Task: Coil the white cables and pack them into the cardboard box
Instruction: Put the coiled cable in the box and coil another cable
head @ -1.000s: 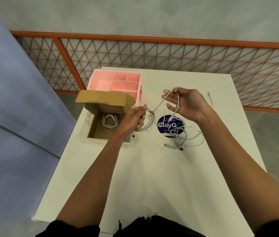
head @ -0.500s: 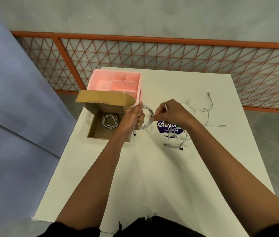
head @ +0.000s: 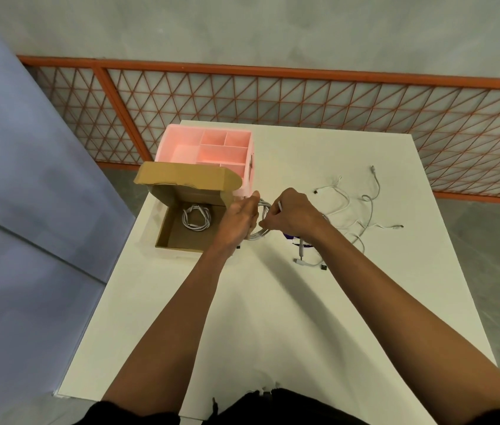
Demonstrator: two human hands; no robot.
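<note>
An open cardboard box sits at the table's left edge, its lid standing up at the back. One coiled white cable lies inside it. Just right of the box, my left hand grips a round coil of white cable. My right hand pinches the same coil's loose end, with a plug tip sticking up between the fingers. Loose white cables sprawl on the table to the right of my hands.
A pink divided organiser stands behind the box. A purple round sticker peeks out under my right wrist, with cable plugs beside it. The white table ends near an orange mesh fence; a blue panel stands at left.
My right hand has come down from its raised, open position and closed in on the coil at my left hand. Slack cable has dropped onto the table to the right.
</note>
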